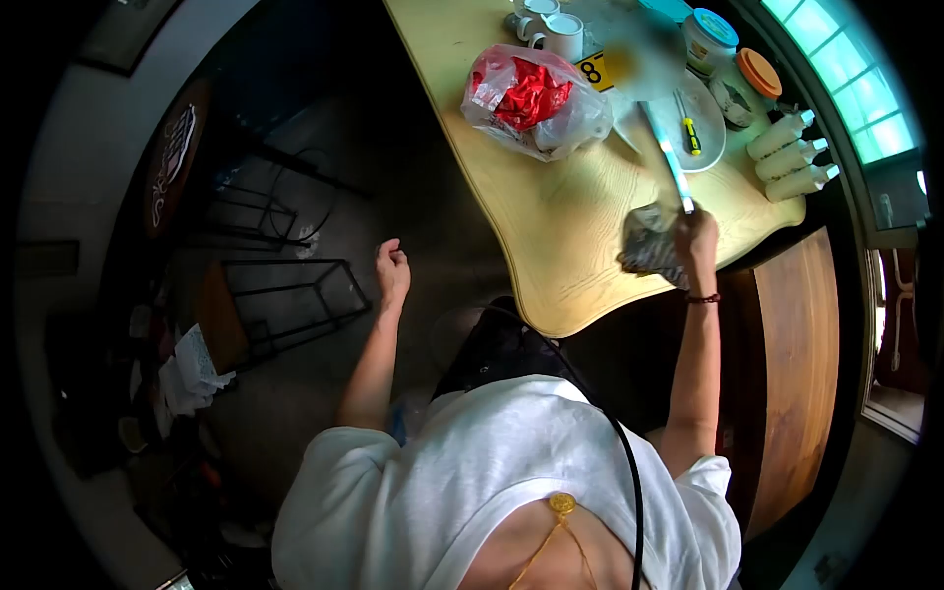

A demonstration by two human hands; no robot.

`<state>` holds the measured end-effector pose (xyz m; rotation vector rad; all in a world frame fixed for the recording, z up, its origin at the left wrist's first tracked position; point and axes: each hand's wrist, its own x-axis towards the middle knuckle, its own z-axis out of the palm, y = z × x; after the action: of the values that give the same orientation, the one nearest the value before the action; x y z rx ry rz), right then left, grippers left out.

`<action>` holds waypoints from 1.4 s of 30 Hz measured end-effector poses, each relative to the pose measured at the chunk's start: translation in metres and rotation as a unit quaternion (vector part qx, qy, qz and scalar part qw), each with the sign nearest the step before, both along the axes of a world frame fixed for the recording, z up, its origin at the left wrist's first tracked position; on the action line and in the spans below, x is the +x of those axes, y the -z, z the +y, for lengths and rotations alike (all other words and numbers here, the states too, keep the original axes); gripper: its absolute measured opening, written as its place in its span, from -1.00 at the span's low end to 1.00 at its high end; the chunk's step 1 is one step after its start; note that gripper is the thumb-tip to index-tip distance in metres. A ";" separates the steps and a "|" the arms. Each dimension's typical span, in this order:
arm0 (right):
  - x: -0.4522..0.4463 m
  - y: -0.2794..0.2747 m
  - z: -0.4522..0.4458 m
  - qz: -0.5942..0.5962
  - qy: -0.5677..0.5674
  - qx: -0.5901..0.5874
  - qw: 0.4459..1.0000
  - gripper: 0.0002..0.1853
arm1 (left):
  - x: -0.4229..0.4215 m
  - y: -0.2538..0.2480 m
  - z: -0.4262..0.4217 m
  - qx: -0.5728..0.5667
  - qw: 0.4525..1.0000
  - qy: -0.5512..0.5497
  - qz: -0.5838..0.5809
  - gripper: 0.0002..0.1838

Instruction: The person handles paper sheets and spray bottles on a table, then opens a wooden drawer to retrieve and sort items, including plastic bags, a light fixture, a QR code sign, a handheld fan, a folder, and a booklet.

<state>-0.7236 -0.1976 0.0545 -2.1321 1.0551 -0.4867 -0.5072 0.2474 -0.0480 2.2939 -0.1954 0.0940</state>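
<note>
My right hand (696, 241) is closed around the lower end of a long, thin white and light-blue strip-like tool (667, 152); its exact kind I cannot make out. The tool points away from me, its far end over the edge of a white plate (723, 147). Against the hand on the table lies a crumpled grey cloth or bag (647, 241); whether the fingers also grip it is unclear. Over the floor, left of the table, my left hand (392, 273) hangs with loosely curled fingers and nothing visible in it. A yellow and black screwdriver (693, 136) rests on the plate.
A clear plastic bag with red wrapping (536, 98) sits near the table's (551, 246) left edge. Behind are white mugs (562, 37), a yellow number card (594, 71) and a blue-lidded tub (710, 41). Several bottles (792, 157) stand right. A metal-framed stool (295, 300) is on the floor.
</note>
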 end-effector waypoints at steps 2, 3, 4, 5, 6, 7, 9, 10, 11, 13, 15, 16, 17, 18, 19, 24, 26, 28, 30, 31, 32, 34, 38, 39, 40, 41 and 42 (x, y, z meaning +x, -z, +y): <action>-0.012 -0.010 -0.007 0.024 0.084 -0.055 0.995 -0.77 | 0.000 0.023 0.003 -0.017 0.998 0.025 0.046 -0.75; -0.009 0.006 -0.013 0.114 0.100 -0.075 0.986 -0.85 | -0.002 0.023 -0.006 -0.020 0.998 0.030 0.049 -0.75; -0.005 0.021 -0.019 0.206 0.109 -0.094 0.968 -0.88 | -0.004 0.022 -0.024 -0.033 0.993 0.075 0.082 -0.73; 0.015 0.080 0.004 0.185 0.025 -0.223 0.957 -0.88 | -0.003 0.018 -0.045 -0.045 0.984 0.128 0.113 -0.71; 0.037 0.086 0.040 0.169 -0.058 -0.218 0.959 -0.89 | 0.001 0.015 -0.063 -0.053 0.983 0.155 0.085 -0.70; 0.059 0.083 0.086 0.176 -0.128 -0.194 0.956 -0.89 | 0.006 0.012 -0.080 -0.061 0.980 0.182 0.059 -0.69; 0.090 0.053 0.174 0.208 -0.265 -0.117 0.934 -0.89 | 0.022 -0.009 -0.117 -0.073 0.972 0.223 0.000 -0.65; 0.090 0.039 0.194 0.116 -0.337 0.005 0.934 -0.86 | 0.039 -0.011 -0.134 -0.099 0.975 0.197 0.022 -0.65; 0.091 0.026 0.204 0.142 -0.346 0.107 0.921 -0.80 | 0.054 -0.011 -0.151 -0.123 0.976 0.172 0.045 -0.64; 0.075 0.017 0.185 0.064 -0.337 0.157 0.926 -0.73 | 0.077 -0.012 -0.180 -0.270 0.913 0.043 0.302 -0.66; 0.043 0.017 0.143 0.072 -0.244 0.174 0.951 -0.78 | 0.084 0.001 -0.212 -0.238 0.913 0.069 0.324 -0.58; 0.027 -0.001 0.123 0.074 -0.182 0.259 0.946 -0.80 | 0.079 -0.005 -0.228 -0.234 0.852 0.135 0.449 -0.55; 0.006 0.001 0.107 -0.032 -0.093 0.322 0.942 -0.78 | 0.074 -0.007 -0.243 -0.221 0.771 0.195 0.564 -0.52; 0.002 0.019 0.100 -0.007 -0.084 0.231 0.969 -0.78 | 0.075 -0.002 -0.245 -0.206 0.786 0.200 0.547 -0.49; -0.013 -0.001 0.087 -0.028 -0.002 0.291 0.956 -0.81 | 0.070 -0.004 -0.261 -0.199 0.781 0.212 0.553 -0.49; -0.065 0.058 0.058 -0.326 0.311 0.235 0.861 -0.85 | 0.102 0.036 -0.336 -0.358 0.809 0.189 0.425 -0.64; -0.076 0.104 0.067 -0.186 0.367 0.145 0.900 -0.88 | 0.144 0.050 -0.343 -0.316 0.812 0.146 0.469 -0.67; -0.049 0.109 0.108 -0.170 0.303 0.140 0.927 -0.85 | 0.177 0.056 -0.335 -0.298 0.798 0.195 0.485 -0.66; -0.018 0.086 0.136 0.035 0.156 0.310 0.937 -0.83 | 0.209 0.070 -0.326 -0.308 0.771 0.205 0.518 -0.50; -0.004 0.096 0.151 -0.056 0.104 0.337 0.934 -0.81 | 0.177 0.023 -0.315 -0.311 0.801 0.221 0.460 -0.53; 0.008 0.074 0.158 -0.076 0.054 0.358 0.929 -0.79 | 0.193 0.047 -0.315 -0.322 0.780 0.204 0.497 -0.54; 0.005 0.085 0.149 -0.120 0.057 0.270 0.954 -0.76 | 0.178 0.029 -0.302 -0.344 0.754 0.182 0.528 -0.54; -0.082 0.116 0.091 -0.171 0.239 0.245 0.924 -0.69 | 0.174 0.034 -0.266 -0.283 0.760 0.203 0.548 -0.68; -0.118 0.128 0.081 -0.222 0.281 0.198 0.912 -0.68 | 0.165 0.026 -0.254 -0.278 0.763 0.213 0.544 -0.68; -0.158 0.127 0.081 -0.148 0.337 0.159 0.916 -0.69 | 0.156 0.017 -0.241 -0.274 0.765 0.222 0.538 -0.68; -0.196 0.143 0.084 -0.122 0.422 0.120 0.890 -0.78 | 0.151 0.018 -0.230 -0.277 0.773 0.210 0.531 -0.68; -0.231 0.140 0.092 0.033 0.439 0.073 0.895 -0.80 | 0.147 0.021 -0.220 -0.281 0.779 0.198 0.525 -0.68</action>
<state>-0.9546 -0.1059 -0.0855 -1.4452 2.0153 -0.7105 -0.3599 0.0273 -0.0695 1.3767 -0.0382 -1.1653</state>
